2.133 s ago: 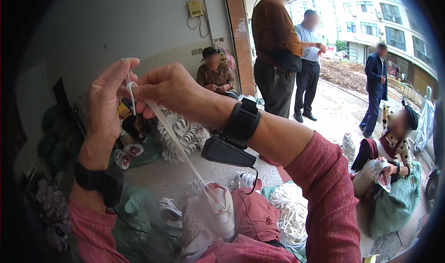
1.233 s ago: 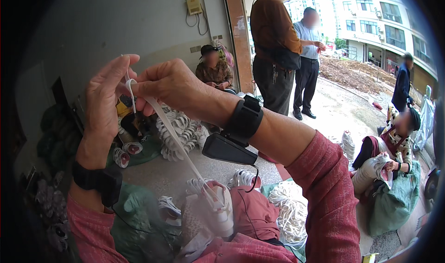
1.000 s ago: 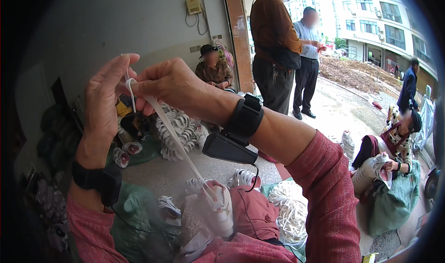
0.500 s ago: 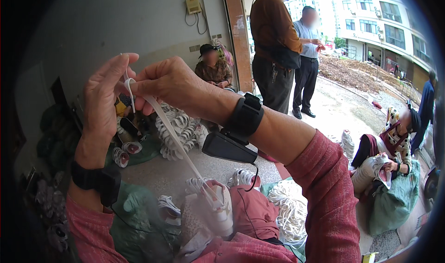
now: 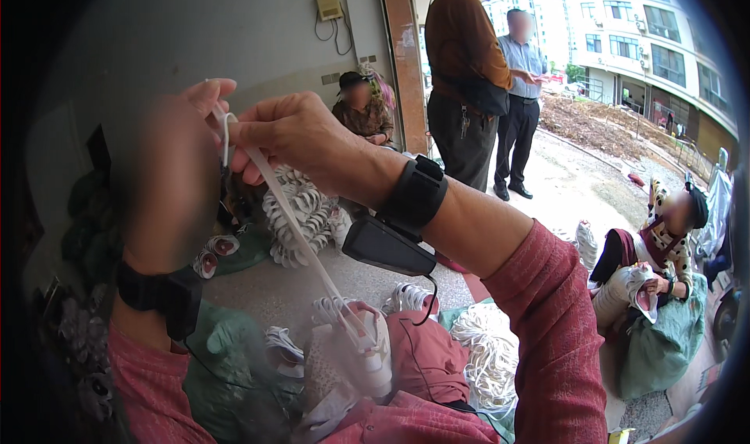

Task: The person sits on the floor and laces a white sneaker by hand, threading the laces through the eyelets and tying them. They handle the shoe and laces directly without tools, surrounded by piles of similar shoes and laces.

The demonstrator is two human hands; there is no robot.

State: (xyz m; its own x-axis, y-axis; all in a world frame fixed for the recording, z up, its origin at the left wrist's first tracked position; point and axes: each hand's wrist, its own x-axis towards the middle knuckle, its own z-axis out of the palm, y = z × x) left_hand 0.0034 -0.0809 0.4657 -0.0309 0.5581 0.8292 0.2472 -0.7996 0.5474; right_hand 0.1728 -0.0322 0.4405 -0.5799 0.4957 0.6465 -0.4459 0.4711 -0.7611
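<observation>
The white shoelace is a flat, narrow strip; it extends in a straight diagonal from the raised hands down to the white shoe at the person's lap. At its upper end the lace bends into a small loop. The right hand grasps the lace between thumb and fingers, beside the loop. The left hand is raised opposite, with its fingertips at the lace; blur covers its palm, and whether it grips cannot be told. The shoe has a pink lining; haze obscures part of its outline. To the right of the lap, a loose pile of white laces lies on green material. Left of the lap stands a green sack; its contents cannot be determined. Beyond the lap, an open strip of speckled floor separates the shoe from stacked white shoes. The grey wall bounds the space behind, ending at a brown pillar. Right of this pillar, the area opens to the outdoors, where two people stand near the threshold. At far right, a seated co-worker holds nested white shoes above a second green sack.
</observation>
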